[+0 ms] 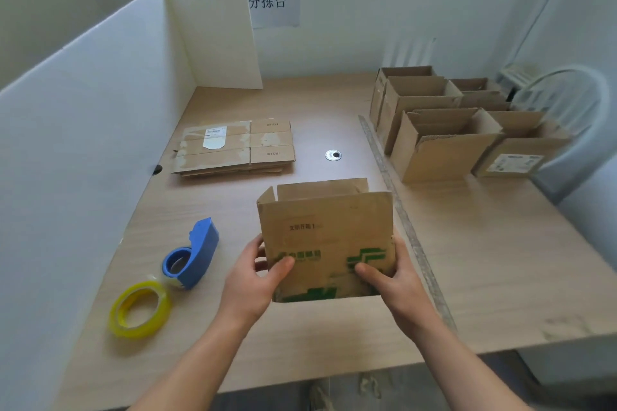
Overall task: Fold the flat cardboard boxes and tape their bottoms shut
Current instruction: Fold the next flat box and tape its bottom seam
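A white partition (83, 143) walls the worktop (484, 260) on the left. Near its front edge lies a yellow tape roll (140, 309), with a blue tape dispenser (195, 255) just beside it. Further back sits a stack of flat cardboard boxes (235, 147). At the centre front, the left hand (257, 280) has its grip closed on an opened-up cardboard box (329, 237) with green print, thumb on the near face. The right hand (397, 280) grips the box's other side the same way. A long ruler (407, 227) lies to the right, then a cluster of folded boxes (440, 137) standing open-topped, with a white chair (567, 100) beyond.
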`<state>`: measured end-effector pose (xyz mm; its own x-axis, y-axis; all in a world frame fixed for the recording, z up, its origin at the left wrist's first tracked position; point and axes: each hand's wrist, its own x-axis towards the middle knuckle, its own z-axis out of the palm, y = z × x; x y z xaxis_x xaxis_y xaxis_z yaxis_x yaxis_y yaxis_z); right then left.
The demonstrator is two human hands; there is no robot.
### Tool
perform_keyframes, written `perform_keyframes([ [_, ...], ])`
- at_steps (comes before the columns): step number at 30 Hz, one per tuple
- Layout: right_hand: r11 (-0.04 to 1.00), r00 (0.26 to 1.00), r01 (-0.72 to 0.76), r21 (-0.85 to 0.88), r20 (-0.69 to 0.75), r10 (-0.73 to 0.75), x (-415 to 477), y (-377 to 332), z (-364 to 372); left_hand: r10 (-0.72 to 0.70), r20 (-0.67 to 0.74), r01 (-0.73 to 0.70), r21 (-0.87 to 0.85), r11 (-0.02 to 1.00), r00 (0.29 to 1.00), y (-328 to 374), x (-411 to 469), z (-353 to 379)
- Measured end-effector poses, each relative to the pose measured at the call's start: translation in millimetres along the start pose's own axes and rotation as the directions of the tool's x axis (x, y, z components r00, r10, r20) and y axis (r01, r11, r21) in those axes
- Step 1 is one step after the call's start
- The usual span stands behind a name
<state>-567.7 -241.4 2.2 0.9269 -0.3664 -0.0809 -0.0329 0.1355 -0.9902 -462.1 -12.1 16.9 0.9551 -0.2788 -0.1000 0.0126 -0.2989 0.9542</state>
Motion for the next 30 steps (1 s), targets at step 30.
perform_keyframes([
  [30,0.993,0.889,0.103,0.059,-0.453,-0.065,8,-31,-318,0.113,0.458,-0.226,0.2,0.953,0.882,128,70,320],
])
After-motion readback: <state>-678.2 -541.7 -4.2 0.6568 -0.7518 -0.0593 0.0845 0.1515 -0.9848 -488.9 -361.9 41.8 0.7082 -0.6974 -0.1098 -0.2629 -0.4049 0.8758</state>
